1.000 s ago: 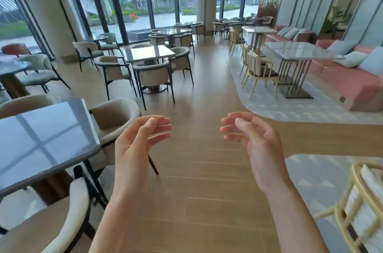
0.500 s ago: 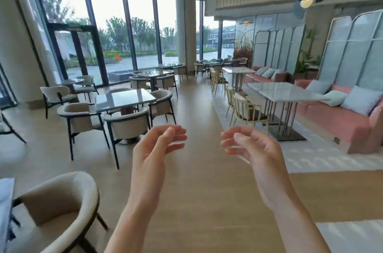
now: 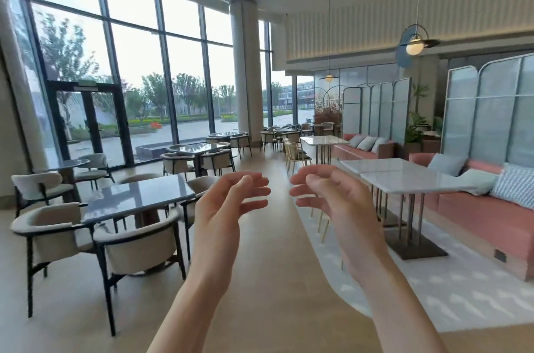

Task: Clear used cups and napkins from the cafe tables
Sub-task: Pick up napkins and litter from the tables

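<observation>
My left hand (image 3: 222,214) and my right hand (image 3: 341,208) are raised in front of me over the wooden aisle, palms facing each other, fingers loosely bent, holding nothing. A dark glossy table (image 3: 138,198) stands to the left, a white marble table (image 3: 404,176) to the right. I see no cups or napkins on any tabletop in view.
Cream armchairs (image 3: 135,248) surround the dark table on the left. A pink bench sofa (image 3: 485,216) with cushions runs along the right wall, on a pale rug (image 3: 433,303). More tables and chairs (image 3: 199,153) fill the back, near tall windows and a glass door (image 3: 89,124).
The view has tilted up and moved forward along the aisle; the near dark table at the left has dropped out of sight. Both hands stay raised, holding nothing.
</observation>
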